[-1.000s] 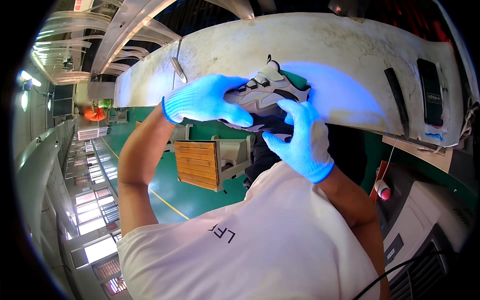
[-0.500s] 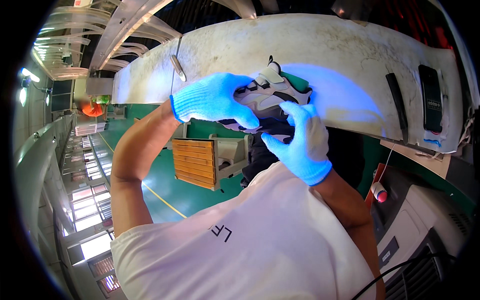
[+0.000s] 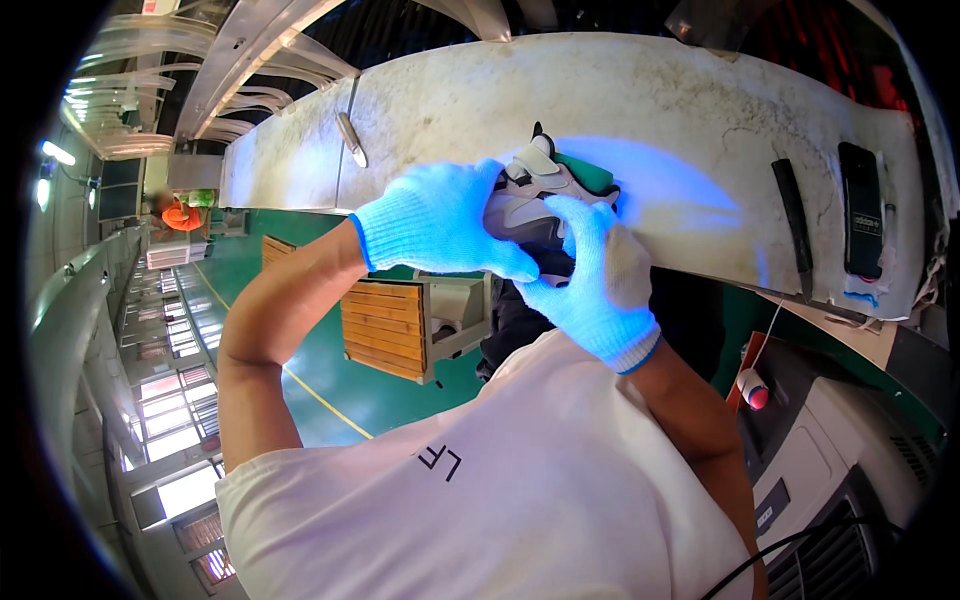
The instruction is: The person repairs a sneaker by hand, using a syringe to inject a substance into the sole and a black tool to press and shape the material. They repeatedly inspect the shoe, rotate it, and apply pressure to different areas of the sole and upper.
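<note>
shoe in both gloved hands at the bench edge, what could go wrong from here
1. The shoe is held at the near edge of the white workbench, partly over the drop; a slipped grip could send it to the floor.
2. The left hand and right hand wear knit gloves and overlap closely, covering much of the shoe, so the spot being worked is probably hard to see.
3. A dark tool and a dark flat device lie near the bench's edge; an elbow swing might knock them off.

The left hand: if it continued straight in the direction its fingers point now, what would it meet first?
Probably the right hand: the left hand lies over the grey shoe with fingertips aimed toward it, nearly touching. Depth is unclear.
</note>
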A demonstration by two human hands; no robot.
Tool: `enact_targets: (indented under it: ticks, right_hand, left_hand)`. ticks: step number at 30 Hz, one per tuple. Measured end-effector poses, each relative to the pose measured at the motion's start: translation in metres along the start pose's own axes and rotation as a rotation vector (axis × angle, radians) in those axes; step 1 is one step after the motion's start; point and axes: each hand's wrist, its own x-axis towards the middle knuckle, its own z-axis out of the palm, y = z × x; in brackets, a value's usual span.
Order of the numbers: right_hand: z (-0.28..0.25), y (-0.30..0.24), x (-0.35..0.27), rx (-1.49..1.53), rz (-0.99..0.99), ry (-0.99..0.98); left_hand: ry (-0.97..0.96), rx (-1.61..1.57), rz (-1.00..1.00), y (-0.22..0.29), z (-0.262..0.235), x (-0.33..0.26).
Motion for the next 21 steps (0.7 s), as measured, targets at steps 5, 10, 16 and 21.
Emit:
enact_targets:
  ticks: [5, 10, 16, 21]
  right_hand:
    - [0.016, 0.012, -0.009, 0.114, -0.011, 0.015]
    - [0.008, 0.004, -0.005, 0.08, -0.002, -0.021]
    - [0.003, -0.003, -0.003, 0.028, -0.037, -0.017]
    - [-0.025, -0.001, -0.026, 0.24, 0.092, 0.091]
  left_hand:
    - [0.069, -0.068, -0.015, -0.006, 0.016, 0.009]
    - [0.103, -0.146, -0.037, -0.007, 0.016, 0.013]
    - [0.213, -0.197, -0.091, -0.006, 0.024, 0.024]
    - [-0.029, -0.732, 0.22, -0.022, -0.013, -0.028]
